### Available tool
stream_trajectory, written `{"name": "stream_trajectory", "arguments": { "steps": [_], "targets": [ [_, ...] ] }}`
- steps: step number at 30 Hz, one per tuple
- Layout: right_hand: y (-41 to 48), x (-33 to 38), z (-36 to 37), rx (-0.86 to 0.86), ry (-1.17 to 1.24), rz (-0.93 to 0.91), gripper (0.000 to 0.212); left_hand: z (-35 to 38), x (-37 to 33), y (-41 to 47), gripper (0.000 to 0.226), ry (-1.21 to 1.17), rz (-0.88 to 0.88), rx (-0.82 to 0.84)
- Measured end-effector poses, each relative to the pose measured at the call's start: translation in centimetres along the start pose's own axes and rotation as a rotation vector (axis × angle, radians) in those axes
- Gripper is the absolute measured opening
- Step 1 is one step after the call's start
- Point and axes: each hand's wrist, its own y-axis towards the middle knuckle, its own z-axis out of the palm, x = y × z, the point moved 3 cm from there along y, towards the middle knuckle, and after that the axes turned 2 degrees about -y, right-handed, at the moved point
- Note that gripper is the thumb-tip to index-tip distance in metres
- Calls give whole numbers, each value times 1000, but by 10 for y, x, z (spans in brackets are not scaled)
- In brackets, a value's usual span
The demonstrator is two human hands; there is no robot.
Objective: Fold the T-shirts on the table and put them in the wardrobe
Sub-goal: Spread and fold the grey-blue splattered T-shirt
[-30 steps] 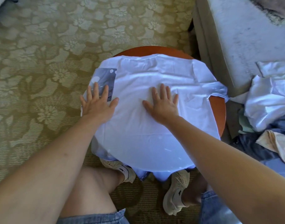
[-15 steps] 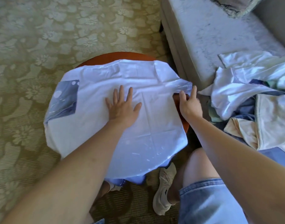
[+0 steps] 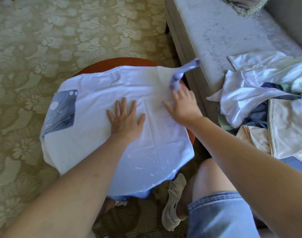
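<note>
One white T-shirt (image 3: 98, 93) lies spread across the round worktop (image 3: 102, 65), draping over its near edge. The left grip (image 3: 125, 120), released, presses flat on the shirt's middle. At the right edge the right grip (image 3: 182, 103) meets the raised blue sleeve (image 3: 181, 73); blur hides whether it grasps it.

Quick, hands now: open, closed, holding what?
Left hand: open, flat on the white cotton T-shirt.
Right hand: pinching that shirt's blue fabric sleeve, lifted and blurred.

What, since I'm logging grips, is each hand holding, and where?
The right hand pinches the shirt by its lifted sleeve, blurred; the left hand holds nothing, pressing flat on the shirt.
</note>
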Motion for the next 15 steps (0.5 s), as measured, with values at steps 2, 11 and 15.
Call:
{"name": "stream_trajectory", "arguments": {
  "steps": [2,11,15],
  "targets": [
    [-10,21,12,190,-128,-188,68,-10,4,-2,65,-78,-19,-6],
    [-27,55,22,62,-94,-202,56,-35,113,-27,68,-3,-256,-70],
    [-36,66,45,130,-65,-91,71,-22,136,-31,73,-8,-296,-20]
  ]
}}
